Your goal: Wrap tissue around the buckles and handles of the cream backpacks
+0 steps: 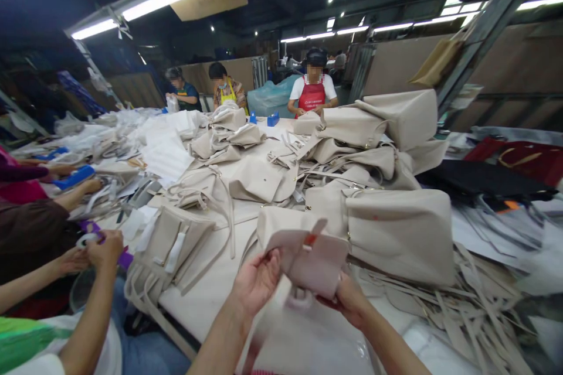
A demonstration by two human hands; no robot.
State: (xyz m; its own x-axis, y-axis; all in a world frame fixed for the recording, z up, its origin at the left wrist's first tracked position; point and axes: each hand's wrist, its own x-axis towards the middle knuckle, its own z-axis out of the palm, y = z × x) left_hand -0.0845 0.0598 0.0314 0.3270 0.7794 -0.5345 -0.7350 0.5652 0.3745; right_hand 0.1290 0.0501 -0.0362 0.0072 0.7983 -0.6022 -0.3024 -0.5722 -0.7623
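Note:
My left hand [256, 282] grips the left edge of a pinkish-beige leather flap [314, 263], its fingers closed on it. Pinched at the flap's lower right corner is my right hand [349, 300]. A narrow strap with a red-orange patch [310, 239] crosses the flap's top; motion blurs it a little. Under my hands lies a pale, shiny bag or sheet [308, 343], partly hidden by my forearms. Just beyond the flap, a large beige handbag [400, 234] lies on the table, touching other beige bag pieces.
Beige handbags [352, 126] are heaped along the table's far right side, with loose straps [475, 316] at the near right. A co-worker's hands [99, 251] hold a tape roll at left, beside another beige bag [173, 243]. Several people work across the table.

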